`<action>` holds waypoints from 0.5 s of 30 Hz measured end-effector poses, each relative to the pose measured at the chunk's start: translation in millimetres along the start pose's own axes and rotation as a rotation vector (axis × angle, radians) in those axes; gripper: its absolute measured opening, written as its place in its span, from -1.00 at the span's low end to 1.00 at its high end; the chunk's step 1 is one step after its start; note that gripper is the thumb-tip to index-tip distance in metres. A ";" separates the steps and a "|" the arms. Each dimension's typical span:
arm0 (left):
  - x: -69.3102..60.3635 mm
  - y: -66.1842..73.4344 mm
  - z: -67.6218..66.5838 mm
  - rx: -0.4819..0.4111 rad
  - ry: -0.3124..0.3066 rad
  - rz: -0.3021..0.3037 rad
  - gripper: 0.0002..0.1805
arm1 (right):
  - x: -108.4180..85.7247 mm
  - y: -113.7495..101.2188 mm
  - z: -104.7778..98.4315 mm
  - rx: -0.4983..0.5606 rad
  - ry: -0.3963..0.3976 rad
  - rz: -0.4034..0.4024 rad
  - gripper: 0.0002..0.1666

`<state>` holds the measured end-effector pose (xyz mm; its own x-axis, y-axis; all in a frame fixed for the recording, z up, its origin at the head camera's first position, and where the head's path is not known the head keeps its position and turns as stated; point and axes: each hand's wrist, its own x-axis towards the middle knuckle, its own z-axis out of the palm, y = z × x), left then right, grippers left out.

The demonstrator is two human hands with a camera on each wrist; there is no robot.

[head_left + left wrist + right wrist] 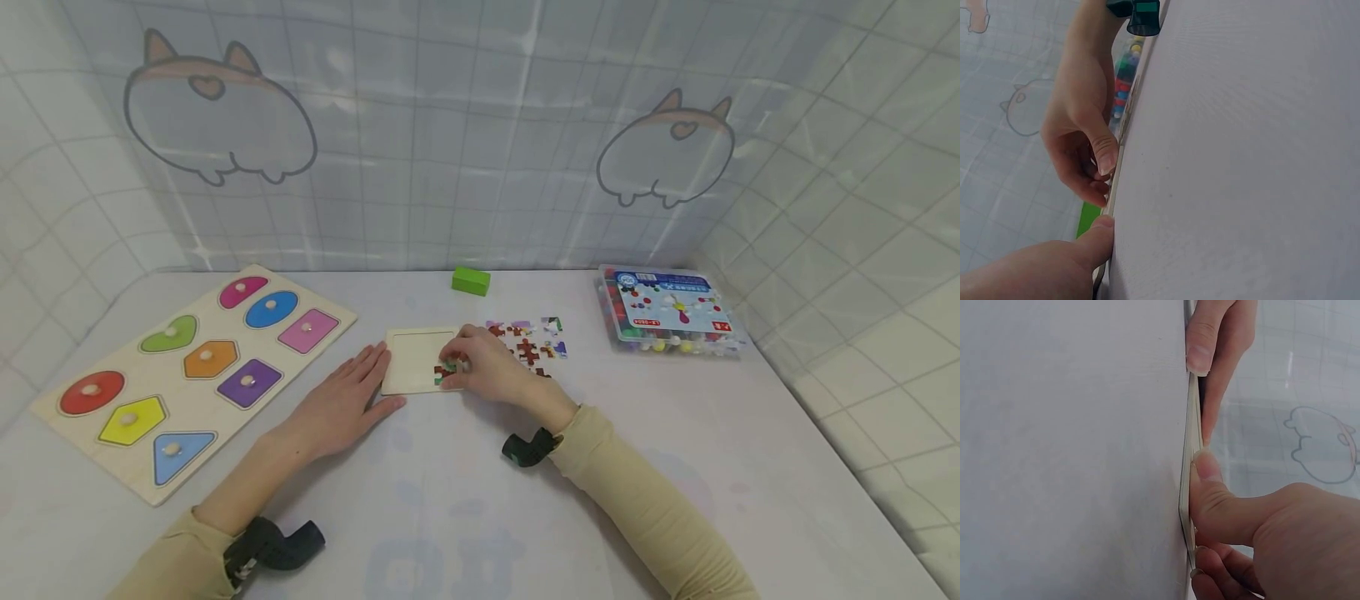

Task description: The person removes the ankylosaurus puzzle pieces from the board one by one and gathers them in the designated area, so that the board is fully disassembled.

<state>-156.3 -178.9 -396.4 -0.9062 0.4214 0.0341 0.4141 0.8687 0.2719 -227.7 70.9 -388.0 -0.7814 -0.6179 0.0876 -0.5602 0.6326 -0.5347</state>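
Note:
A square wooden puzzle tray [408, 362] lies flat on the table, with a few coloured jigsaw pieces [439, 377] in its lower right corner. My left hand [345, 407] rests along the tray's left edge with straight fingers, its thumb by the near edge. Over the tray's right side, my right hand [487, 367] has thumb and fingers curled round a small greenish jigsaw piece [451, 364], partly hidden by them. In the right wrist view, the right thumb [1210, 487] is against the tray's edge [1192, 431]. Loose jigsaw pieces [528, 352] lie just beyond that hand.
A wooden shape board [195, 417] with knobbed coloured shapes lies at the left. Behind the tray sits a green block [471, 282]. A clear plastic case [671, 310] of coloured parts stands at the back right, near the tiled-pattern curtain [465, 167].

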 end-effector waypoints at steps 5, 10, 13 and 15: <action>0.3 0.3 -0.3 -0.003 -0.003 -0.001 -0.11 | -0.6 -0.2 0.0 -0.006 0.008 -0.008 -0.61; 0.3 -0.1 -0.1 0.000 -0.002 0.001 -0.11 | -0.9 -0.3 0.5 -0.004 0.010 -0.013 -0.61; 0.2 -0.2 0.1 -0.002 -0.003 0.001 -0.11 | -0.6 0.1 0.8 -0.005 0.009 -0.011 -0.60; 0.1 -0.2 0.2 -0.003 -0.004 0.000 -0.11 | -0.7 -0.1 0.7 -0.006 0.008 -0.009 -0.60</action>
<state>-156.4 -179.0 -396.7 -0.9059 0.4224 0.0304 0.4139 0.8680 0.2745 -226.9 70.9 -388.7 -0.7782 -0.6201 0.0991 -0.5690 0.6296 -0.5290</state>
